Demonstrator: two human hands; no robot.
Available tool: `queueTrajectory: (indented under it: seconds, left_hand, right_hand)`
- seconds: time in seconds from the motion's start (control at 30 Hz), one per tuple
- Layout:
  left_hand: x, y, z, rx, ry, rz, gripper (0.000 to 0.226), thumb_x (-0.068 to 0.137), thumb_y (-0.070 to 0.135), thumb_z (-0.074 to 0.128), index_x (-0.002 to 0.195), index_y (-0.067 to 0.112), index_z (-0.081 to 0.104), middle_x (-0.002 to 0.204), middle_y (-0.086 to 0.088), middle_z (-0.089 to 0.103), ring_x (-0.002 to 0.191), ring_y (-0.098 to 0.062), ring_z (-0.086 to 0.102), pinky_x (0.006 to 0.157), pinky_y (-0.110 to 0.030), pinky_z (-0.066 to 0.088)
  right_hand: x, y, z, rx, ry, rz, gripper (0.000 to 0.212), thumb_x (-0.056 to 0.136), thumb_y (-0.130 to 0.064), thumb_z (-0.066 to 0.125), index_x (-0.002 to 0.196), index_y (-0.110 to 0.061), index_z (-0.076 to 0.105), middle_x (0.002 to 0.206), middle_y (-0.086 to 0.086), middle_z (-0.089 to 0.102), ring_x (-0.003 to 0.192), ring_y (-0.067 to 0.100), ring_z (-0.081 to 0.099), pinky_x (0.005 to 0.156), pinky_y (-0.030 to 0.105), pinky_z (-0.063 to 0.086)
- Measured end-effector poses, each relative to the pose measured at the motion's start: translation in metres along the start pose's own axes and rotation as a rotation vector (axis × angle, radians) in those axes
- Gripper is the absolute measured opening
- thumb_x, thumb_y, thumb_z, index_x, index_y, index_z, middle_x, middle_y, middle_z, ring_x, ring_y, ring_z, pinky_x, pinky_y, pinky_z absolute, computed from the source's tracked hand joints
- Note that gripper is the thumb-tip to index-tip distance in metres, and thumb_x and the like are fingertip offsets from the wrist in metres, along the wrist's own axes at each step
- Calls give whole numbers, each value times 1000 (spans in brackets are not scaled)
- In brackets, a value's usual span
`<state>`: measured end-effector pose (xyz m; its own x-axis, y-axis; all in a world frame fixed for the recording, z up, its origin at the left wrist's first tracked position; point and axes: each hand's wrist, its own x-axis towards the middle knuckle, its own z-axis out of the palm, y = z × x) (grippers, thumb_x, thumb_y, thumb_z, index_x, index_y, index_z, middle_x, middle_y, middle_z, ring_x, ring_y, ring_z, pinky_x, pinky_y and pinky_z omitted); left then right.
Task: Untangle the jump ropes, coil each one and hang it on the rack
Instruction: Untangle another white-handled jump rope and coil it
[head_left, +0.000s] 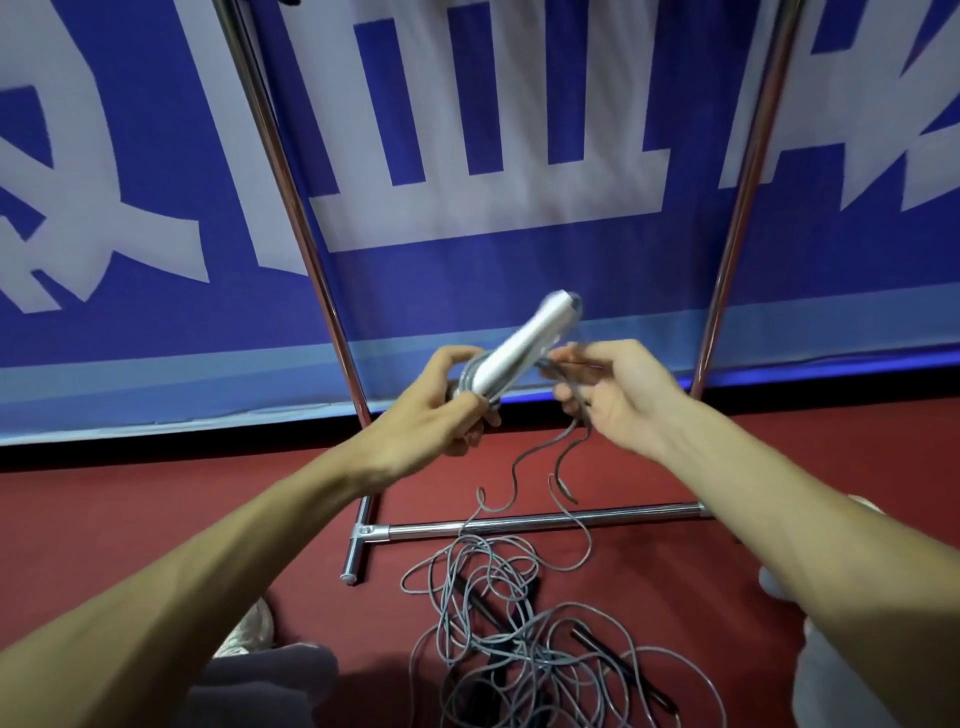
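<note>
While aloft, one handle (519, 347), two hands (441, 402) (615, 396)

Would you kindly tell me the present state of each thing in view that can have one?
Left hand: grips the handle and the rope wound round it.
Right hand: pinches the rope.
Handle: held up, tilted.
Rope: partly wound, the rest tangled on the floor.
Rack: standing, its top out of view.
</note>
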<state>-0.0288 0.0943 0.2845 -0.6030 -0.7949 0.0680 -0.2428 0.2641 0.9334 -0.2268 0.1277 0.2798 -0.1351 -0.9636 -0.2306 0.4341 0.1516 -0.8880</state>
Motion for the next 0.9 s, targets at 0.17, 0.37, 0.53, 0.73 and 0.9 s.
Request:
queueTrajectory:
  seconds: [0.17,0.37,0.53,0.73,0.9]
  left_hand:
    - [3,6,-7,-256,135,-77,29,97,4,38,118,19,52,70,1,63,58,-18,48,53,-25,37]
    - [6,-13,-13,-154,127,-174,12,96,-1,44,99,5,54,83,-13,62,54,-17,46,45,-20,34]
    - [11,-31,-23,-7,114,-214,12,96,1,46,104,6,53,92,-16,66,50,-9,52,46,-22,40]
    - [11,-42,-20,540,-36,-127,14,95,6,55,105,15,51,71,-2,57,48,1,54,46,-15,42]
    - [11,-46,-11,716,-274,-168,16,92,23,67,99,19,54,82,-7,62,75,-27,67,57,-27,55]
  right_hand:
    - [-5,14,15,-446,-246,3,9,94,-7,57,94,-1,64,76,11,64,58,16,59,54,22,50]
    - [-9,21,8,-1138,-390,48,9,93,-12,62,94,-13,53,69,11,59,60,21,64,55,31,52]
    - [-6,19,4,-1438,-381,-225,7,89,-20,67,93,-21,61,70,-2,64,55,3,55,54,11,44]
    - [-15,11,14,-1564,-504,-501,19,94,-7,49,91,-19,63,74,-18,59,64,-1,54,60,15,38]
    - [-13,14,6,-1653,-428,-648,30,87,0,49,99,-23,64,88,-5,67,82,20,62,72,43,52]
